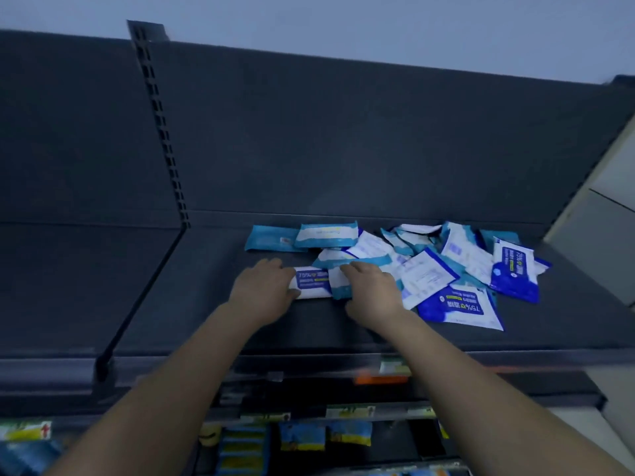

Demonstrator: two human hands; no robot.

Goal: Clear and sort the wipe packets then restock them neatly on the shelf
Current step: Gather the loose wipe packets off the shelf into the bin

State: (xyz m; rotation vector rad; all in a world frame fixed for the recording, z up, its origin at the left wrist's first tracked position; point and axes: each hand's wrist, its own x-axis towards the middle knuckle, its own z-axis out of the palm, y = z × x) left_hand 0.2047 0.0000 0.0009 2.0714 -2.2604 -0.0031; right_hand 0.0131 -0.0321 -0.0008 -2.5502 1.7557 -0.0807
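Note:
A loose heap of wipe packets (429, 262) lies on the dark top shelf (213, 317), some dark blue and white, some light teal. My left hand (263, 290) grips the left end of a blue-and-white packet (311, 281) at the heap's left edge. My right hand (372, 288) lies over the same packet's right side and a teal packet (340, 286), fingers curled on them. Two teal packets (299, 237) lie side by side at the back. Two large blue packets (460, 309) sit at the front right.
A slotted upright (158, 121) and a slanted bracket (144, 290) divide the shelf on the left. The dark back panel (343, 139) rises behind. Lower shelves with price tags (347, 412) and other goods are beneath my arms. A pale wall (598, 214) bounds the right.

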